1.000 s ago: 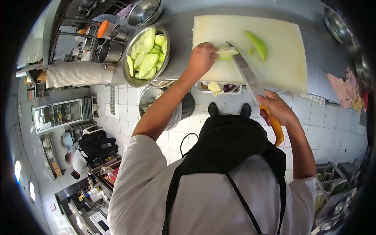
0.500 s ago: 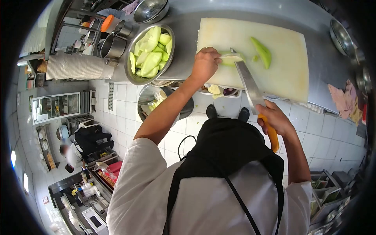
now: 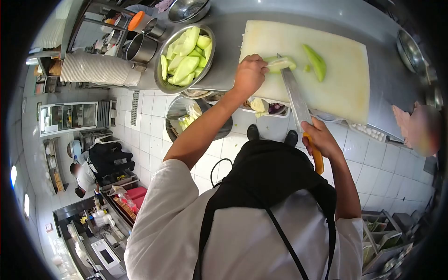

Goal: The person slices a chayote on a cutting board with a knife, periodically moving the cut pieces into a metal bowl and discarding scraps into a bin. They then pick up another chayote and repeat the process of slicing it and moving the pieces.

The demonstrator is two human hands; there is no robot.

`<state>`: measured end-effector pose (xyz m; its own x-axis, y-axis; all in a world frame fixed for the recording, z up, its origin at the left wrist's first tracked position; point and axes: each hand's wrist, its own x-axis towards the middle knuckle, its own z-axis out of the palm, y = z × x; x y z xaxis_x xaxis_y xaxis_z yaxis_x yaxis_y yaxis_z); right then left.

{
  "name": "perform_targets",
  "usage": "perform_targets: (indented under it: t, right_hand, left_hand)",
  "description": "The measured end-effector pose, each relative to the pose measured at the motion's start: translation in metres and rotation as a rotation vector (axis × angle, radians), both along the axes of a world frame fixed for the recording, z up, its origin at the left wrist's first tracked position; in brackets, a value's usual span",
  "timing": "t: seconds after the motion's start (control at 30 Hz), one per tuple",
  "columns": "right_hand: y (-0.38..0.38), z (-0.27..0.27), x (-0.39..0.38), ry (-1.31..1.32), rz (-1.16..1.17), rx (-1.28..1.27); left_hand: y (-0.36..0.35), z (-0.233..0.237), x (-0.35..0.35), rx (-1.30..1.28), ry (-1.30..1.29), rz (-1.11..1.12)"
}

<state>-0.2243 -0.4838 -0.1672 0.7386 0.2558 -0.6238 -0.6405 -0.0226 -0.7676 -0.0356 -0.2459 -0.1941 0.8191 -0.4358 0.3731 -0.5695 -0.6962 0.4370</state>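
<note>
On the white cutting board (image 3: 345, 93), my left hand (image 3: 251, 74) is closed on the end of a pale green vegetable piece (image 3: 280, 64). My right hand (image 3: 321, 137) grips the orange handle of a knife (image 3: 295, 95), its blade reaching up and left so the tip lies over that piece. To the right of the blade, a curved green slice (image 3: 315, 62) rests on the board beside a small green scrap (image 3: 306, 68). A metal bowl (image 3: 212, 51) full of peeled green pieces (image 3: 186, 65) stands left of the board.
Below the counter edge is a metal bin (image 3: 228, 126) with scraps, beside a tray (image 3: 285, 111) holding vegetables. Stacked plates (image 3: 95, 70) and metal pots (image 3: 141, 48) are at left. More metal bowls (image 3: 410, 46) stand at right. Another person (image 3: 100, 163) bends over at far left.
The knife has shifted slightly up and left over the held piece, with my right hand a little higher. The view has moved slightly, and something blurred now shows at the far right.
</note>
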Motion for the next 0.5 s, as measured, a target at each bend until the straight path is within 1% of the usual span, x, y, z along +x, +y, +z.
perform_targets:
  t: [0.07, 0.23, 0.33, 0.37, 0.5]
  right_hand:
    - [-0.001, -0.014, 0.001, -0.023, 0.010, 0.027]
    - [-0.005, -0.010, -0.006, 0.015, 0.015, 0.017]
    - [-0.003, -0.016, -0.003, 0.037, 0.001, 0.030]
    - [-0.003, -0.017, 0.001, 0.042, -0.009, 0.035]
    - [-0.011, -0.012, 0.000, 0.072, -0.011, 0.141]
  left_hand:
    - [-0.001, -0.004, -0.001, -0.001, -0.002, -0.007]
    - [-0.001, -0.002, -0.003, -0.009, -0.058, -0.006]
    - [-0.002, -0.001, -0.005, 0.012, 0.001, 0.010]
    - [-0.003, -0.001, -0.007, 0.009, -0.023, 0.012]
    - [0.000, 0.003, -0.014, -0.001, -0.095, 0.041]
